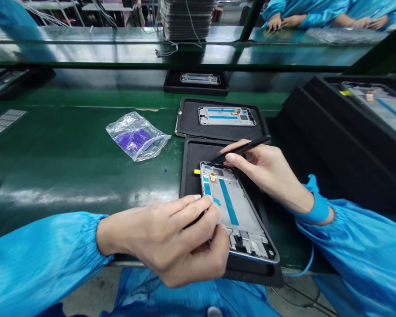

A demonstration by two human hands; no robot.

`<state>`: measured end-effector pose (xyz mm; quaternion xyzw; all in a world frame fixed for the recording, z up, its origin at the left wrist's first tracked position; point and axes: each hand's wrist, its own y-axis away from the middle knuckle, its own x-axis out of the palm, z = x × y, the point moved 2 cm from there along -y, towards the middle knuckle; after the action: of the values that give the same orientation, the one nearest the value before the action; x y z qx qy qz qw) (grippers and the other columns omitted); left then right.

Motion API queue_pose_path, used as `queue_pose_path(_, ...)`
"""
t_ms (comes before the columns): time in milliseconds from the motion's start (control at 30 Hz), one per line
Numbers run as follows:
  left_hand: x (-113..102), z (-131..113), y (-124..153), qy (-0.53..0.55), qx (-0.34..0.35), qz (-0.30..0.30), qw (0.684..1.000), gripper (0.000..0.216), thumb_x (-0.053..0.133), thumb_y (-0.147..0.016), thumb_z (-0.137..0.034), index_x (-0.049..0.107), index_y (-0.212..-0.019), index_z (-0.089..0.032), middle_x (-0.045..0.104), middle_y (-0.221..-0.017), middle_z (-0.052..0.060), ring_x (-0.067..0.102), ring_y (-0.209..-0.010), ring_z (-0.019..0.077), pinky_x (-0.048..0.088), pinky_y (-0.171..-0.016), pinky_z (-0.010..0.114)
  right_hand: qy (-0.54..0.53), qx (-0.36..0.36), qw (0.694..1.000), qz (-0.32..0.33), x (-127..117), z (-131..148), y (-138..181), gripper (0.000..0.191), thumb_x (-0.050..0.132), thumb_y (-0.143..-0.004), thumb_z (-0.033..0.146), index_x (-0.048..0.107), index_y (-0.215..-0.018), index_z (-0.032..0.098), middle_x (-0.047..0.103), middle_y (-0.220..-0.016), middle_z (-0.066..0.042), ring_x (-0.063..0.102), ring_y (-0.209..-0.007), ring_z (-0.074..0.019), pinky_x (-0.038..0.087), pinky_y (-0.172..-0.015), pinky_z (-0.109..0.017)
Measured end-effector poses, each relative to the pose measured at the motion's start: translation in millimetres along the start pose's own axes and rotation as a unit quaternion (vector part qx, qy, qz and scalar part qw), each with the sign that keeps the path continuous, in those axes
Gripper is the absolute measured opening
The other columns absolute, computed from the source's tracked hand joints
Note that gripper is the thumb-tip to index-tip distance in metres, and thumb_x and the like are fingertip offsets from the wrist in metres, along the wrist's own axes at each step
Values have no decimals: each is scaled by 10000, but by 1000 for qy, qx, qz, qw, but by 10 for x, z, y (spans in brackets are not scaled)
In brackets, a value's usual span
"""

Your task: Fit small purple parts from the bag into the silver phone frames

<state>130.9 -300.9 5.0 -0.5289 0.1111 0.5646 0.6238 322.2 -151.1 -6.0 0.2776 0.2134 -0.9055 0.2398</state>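
Note:
A silver phone frame (247,211) with blue strips lies slantwise over a black foam tray (191,152) in front of me. My left hand (181,240) is closed at its left edge, fingers curled and thumb bent in. It covers the frame's lower left part, and the exact contact of the fingertips is hidden. In my right hand (264,167) is a black pen-like tool (247,147), gripped between thumb and fingers. Its tip reaches the frame's upper end. A small orange flex cable (213,178) sits near that end, and a yellow tab (197,171) sticks out at the left.
Behind is another foam tray (188,119) with a phone frame (227,116). A clear bag (138,136) of purple pieces lies left of it. Stacked black trays (310,127) rise at the right. Across the bench, co-workers' hands (287,22) rest near a shelf.

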Motion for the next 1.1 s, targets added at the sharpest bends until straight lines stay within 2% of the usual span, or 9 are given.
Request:
queue_pose_path(233,-2,4,1,-5,-5,-3,1000,198,653,-945,-246,654,-1051,-78,753,-1009,134,748,-979,241,606,-1015,404,38,-20,999,-7,-2,8,26,180,648,-908,394,741,-947,245,769,-988,-32,720,-866,-234,580,-662,-337)
queue_pose_path(400,-5,0,-9,10,-1,9,1000,197,605,-968,-242,652,-1057,-73,758,-1006,146,753,-967,255,623,-975,414,44,-26,999,-7,10,14,24,188,643,-913,402,745,-951,250,770,-994,-34,723,-880,-239,578,-659,-339)
queue_pose_path(600,-4,6,-5,10,0,10,1000,179,573,-978,-220,649,-1052,-77,767,-997,140,759,-958,257,618,-986,422,33,-16,999,-18,23,14,19,173,655,-908,382,743,-941,236,770,-995,-38,723,-888,-242,582,-682,-343)
queue_pose_path(800,0,7,-6,17,3,7,1000,185,548,-986,-218,642,-1052,-72,766,-995,150,759,-957,266,638,-936,410,-50,35,998,-14,16,-51,9,228,681,-891,456,733,-924,236,745,-834,-23,719,-761,-230,602,-718,-383)
queue_pose_path(933,7,5,-9,32,5,1,999,211,527,-986,-212,637,-1058,-47,765,-986,170,761,-950,288,633,-938,431,-34,24,999,-11,22,-60,-1,218,689,-891,441,737,-922,231,747,-846,-26,720,-780,-232,594,-723,-374)
queue_pose_path(1100,9,11,-7,25,9,8,1000,202,594,-961,-223,633,-1062,-53,768,-995,161,760,-967,283,613,-990,438,-36,27,999,-15,24,-58,0,210,689,-891,431,738,-922,229,743,-861,-26,721,-782,-236,588,-722,-377)
